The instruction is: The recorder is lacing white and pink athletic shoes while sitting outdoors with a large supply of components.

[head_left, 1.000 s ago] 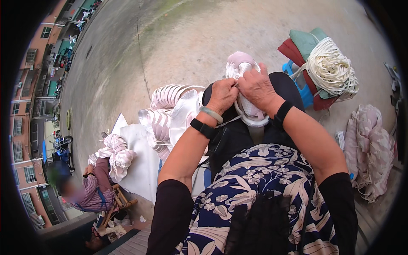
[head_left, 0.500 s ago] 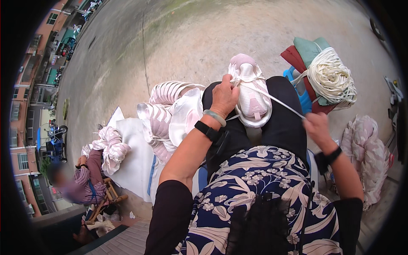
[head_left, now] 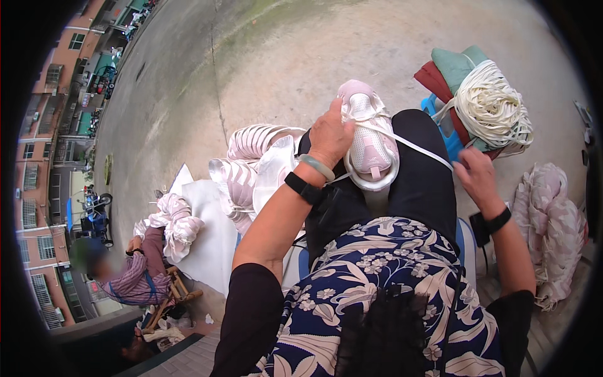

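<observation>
A pink and white shoe upper [head_left: 375,149] rests between my thighs, its toe pointing away from me. My left hand [head_left: 331,135] is closed at its left edge, pinching the white shoelace near the eyelets. From there the shoelace [head_left: 422,148] runs across the upper and out to the right. My right hand [head_left: 478,179] is off to the right of my knee, fingers closed on the end of the lace, which sags slightly. Another short length of lace shows below my left wrist.
Stacked pink and white shoe pieces [head_left: 242,179] lie at my left on white sheeting [head_left: 213,220]. At right, a bundle of cream laces [head_left: 493,103] tops folded cloth on a blue stool [head_left: 449,135]. Tied shoe pieces [head_left: 548,232] lie right. A seated person [head_left: 135,276] is at far left.
My right hand has shifted slightly up and to the right. The lace between the hands has gone from taut to slightly curved. My left hand stays by the upper.
</observation>
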Tool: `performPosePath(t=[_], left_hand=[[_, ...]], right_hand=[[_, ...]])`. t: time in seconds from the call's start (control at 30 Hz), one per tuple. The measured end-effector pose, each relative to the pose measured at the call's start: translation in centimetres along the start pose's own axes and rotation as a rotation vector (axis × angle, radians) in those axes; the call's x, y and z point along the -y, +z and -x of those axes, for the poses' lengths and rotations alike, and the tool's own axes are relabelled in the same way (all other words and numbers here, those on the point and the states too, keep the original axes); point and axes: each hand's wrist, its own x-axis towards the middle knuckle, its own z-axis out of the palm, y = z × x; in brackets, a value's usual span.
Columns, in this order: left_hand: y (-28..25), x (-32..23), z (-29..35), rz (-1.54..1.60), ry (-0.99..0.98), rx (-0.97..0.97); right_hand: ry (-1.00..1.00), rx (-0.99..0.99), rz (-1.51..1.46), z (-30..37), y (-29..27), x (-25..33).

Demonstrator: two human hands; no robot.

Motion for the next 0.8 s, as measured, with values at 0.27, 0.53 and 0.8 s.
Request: performPosePath(t=[0.27, 0.53, 0.8], left_hand=[[-0.1, 1.8, -1.7, 0.820, -0.193, -0.126], [-1.8, 1.3, -2.0, 0.826, -0.221, 0.011], [-0.7, 1.2, -1.3, 0.154, 0.219, -0.387]], right_hand=[[-0.299, -0.067, -0.178, -7.8, 5.6, 7.2], [-0.274, 0.120, -0.149, -8.5, 6.3, 7.5], [-0.257, 0.187, -0.098, -8.5, 5.1, 8.4]])
